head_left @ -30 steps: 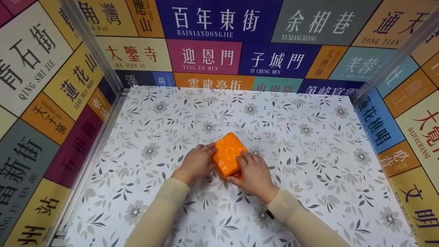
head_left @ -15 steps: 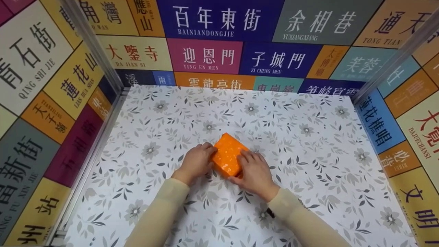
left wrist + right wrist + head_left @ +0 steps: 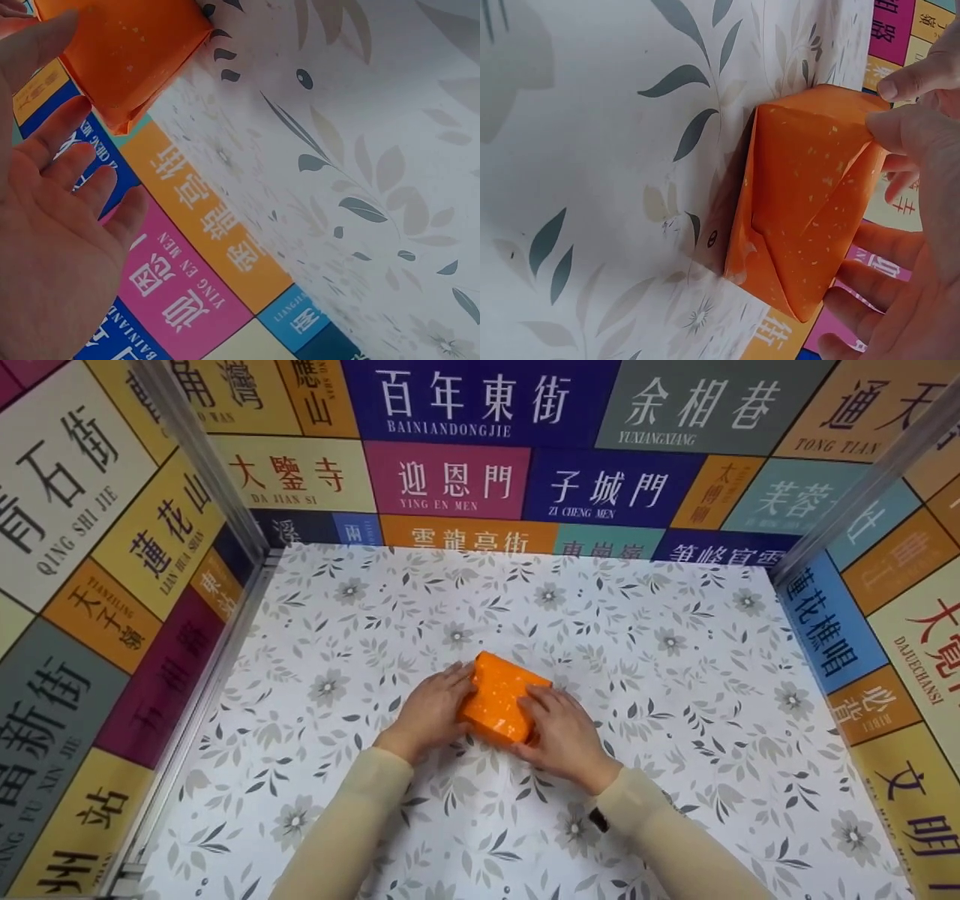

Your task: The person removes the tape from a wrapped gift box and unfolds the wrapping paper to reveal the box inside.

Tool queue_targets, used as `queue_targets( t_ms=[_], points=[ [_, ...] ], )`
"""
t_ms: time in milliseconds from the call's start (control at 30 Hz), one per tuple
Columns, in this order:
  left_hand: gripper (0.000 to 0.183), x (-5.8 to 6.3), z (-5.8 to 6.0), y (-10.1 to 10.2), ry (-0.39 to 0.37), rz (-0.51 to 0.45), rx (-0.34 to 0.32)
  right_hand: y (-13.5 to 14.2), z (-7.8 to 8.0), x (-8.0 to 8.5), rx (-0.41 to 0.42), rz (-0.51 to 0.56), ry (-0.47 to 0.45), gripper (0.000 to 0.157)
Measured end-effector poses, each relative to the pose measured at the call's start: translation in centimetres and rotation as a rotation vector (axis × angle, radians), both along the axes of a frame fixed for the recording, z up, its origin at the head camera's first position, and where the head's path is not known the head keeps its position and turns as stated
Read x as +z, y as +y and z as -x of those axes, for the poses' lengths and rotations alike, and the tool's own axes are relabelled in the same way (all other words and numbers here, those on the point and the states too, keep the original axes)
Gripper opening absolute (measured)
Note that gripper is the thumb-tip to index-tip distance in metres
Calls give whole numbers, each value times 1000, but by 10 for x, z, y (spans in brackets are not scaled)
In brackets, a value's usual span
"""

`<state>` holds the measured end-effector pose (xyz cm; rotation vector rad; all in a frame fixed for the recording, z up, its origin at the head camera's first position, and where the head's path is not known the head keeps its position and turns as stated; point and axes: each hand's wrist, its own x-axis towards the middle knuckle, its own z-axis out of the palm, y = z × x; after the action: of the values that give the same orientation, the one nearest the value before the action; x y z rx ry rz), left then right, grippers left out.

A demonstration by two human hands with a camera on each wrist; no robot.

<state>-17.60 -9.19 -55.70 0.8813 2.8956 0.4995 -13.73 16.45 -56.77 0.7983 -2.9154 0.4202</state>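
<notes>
A box wrapped in orange paper with pale gold flecks (image 3: 496, 694) sits at the middle of the table, turned at a slant. My left hand (image 3: 431, 712) holds its left side, thumb near the front and fingers toward the back. In the left wrist view, the other left fingers (image 3: 82, 169) fan out loosely below the box. On the right side my right hand (image 3: 562, 735) grips the box, fingertips on the top. The right wrist view shows a folded paper flap on the box's end (image 3: 802, 187), with the right thumb (image 3: 900, 127) pressing at its corner.
The table (image 3: 337, 802) is covered in white paper with grey flowers and leaves. Panels of coloured street-name signs (image 3: 480, 405) enclose it at the back and both sides. Metal posts (image 3: 217, 457) stand at the back corners.
The orange box has turned counter-clockwise as seen from above, its far corner shifting left. Both hands stay at its sides, and the right hand has moved slightly with the turn.
</notes>
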Motion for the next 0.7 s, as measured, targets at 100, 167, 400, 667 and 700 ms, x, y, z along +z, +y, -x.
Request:
queue_targets(
  t_ms=[100,167,400,667,700],
  points=[
    [56,1,1,1,-3,1,0,1,1,1,18,4,-1,70],
    [58,1,2,3,1,2,2,3,1,2,34,4,3,67],
    [74,-1,-1,6,-19,41,-13,5,3,3,61,-17,-7,64],
    [75,0,-3,10,-11,47,-26,8,5,2,86,-21,23,59],
    [75,0,-3,10,-11,49,-27,8,5,2,86,-23,25,59]
  ],
)
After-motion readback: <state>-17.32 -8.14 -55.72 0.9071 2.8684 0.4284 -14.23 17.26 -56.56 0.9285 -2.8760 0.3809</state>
